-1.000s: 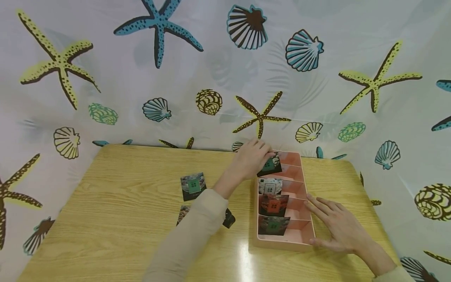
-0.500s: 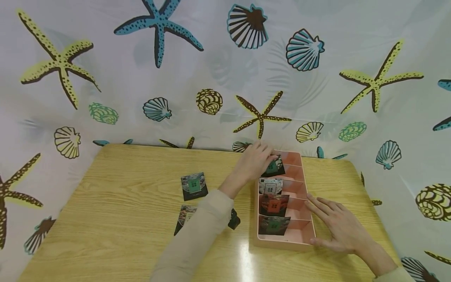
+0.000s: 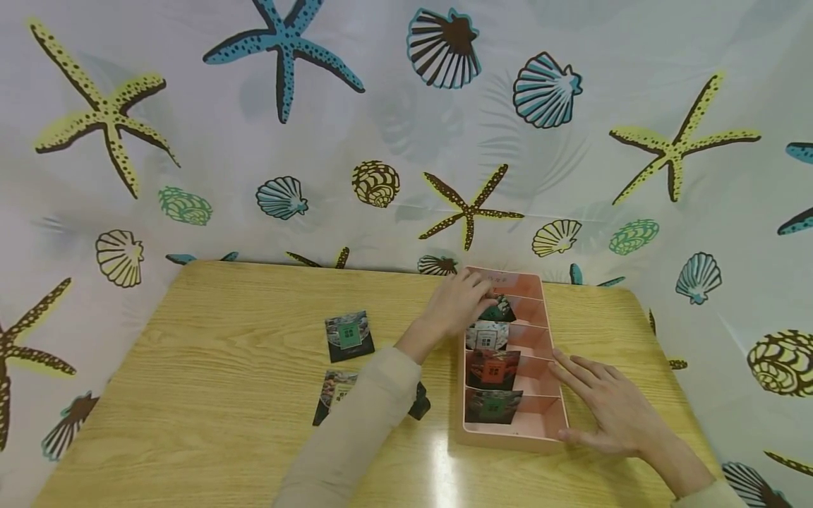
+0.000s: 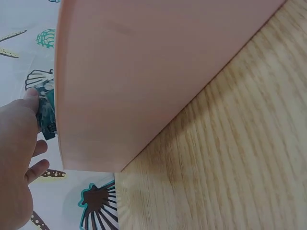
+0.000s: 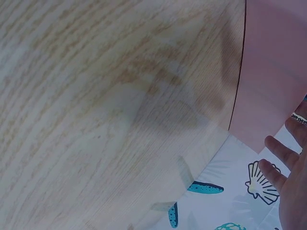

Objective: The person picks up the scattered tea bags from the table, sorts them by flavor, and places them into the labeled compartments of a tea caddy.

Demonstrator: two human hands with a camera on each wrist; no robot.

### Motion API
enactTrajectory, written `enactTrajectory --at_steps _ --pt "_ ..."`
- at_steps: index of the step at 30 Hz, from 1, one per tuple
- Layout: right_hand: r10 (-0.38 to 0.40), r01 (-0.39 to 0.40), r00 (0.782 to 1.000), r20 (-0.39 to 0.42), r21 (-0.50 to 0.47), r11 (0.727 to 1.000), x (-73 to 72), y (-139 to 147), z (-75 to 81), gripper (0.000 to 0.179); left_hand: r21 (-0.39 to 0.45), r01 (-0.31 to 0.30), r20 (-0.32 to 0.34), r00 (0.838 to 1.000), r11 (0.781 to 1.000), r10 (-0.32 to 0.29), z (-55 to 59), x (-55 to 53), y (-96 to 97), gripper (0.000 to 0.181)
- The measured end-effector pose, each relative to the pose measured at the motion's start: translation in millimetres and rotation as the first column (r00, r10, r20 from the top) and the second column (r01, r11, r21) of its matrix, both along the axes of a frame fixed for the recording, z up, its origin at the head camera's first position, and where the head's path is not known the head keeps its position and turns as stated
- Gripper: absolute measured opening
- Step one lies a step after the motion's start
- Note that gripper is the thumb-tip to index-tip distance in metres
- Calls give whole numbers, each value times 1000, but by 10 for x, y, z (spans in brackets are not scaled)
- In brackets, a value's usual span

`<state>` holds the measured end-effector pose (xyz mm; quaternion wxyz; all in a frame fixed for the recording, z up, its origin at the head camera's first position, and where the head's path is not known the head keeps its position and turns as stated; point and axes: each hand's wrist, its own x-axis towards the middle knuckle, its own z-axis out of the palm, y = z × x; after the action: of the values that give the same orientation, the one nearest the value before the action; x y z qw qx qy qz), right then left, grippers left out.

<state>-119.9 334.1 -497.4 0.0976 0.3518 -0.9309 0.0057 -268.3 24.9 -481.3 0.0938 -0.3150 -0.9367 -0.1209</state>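
A pink divided box [image 3: 516, 443] stands on the table, its compartments in a row from front to back. My left hand [image 3: 456, 302] pinches a dark green square sachet [image 3: 504, 308] by its upper edge, lowered partly into the second compartment from the back. In the left wrist view the thumb presses on that sachet [image 4: 46, 110] beside the box wall. Nearer compartments hold a white-grey sachet [image 3: 488, 336], a red one [image 3: 493, 370] and a dark green one [image 3: 494, 407]. My right hand [image 3: 612, 413] rests with spread fingers against the box's right side.
Left of the box lie a green-labelled sachet [image 3: 350, 336] and a second sachet [image 3: 333, 395], partly behind my left sleeve [image 3: 356, 423]. A dark packet corner [image 3: 420, 402] shows past the sleeve. The wooden table [image 3: 209, 367] ends at a curtain with sea-shell prints [image 3: 381, 106].
My left hand has moved slightly right and down, bringing the green sachet from above the box's rear into the second compartment from the back. The right hand stays in place.
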Motion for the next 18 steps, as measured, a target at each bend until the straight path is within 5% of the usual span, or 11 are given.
enactTrajectory --at_steps 7,18 --pt "9 -10 1000 -7 -13 1000 -2 3 -6 105 -13 17 60 998 1000 -16 18 16 -61 38" --pt "13 -13 1000 -3 -15 1000 -9 13 -3 107 -128 16 91 996 992 -4 237 171 -339 65"
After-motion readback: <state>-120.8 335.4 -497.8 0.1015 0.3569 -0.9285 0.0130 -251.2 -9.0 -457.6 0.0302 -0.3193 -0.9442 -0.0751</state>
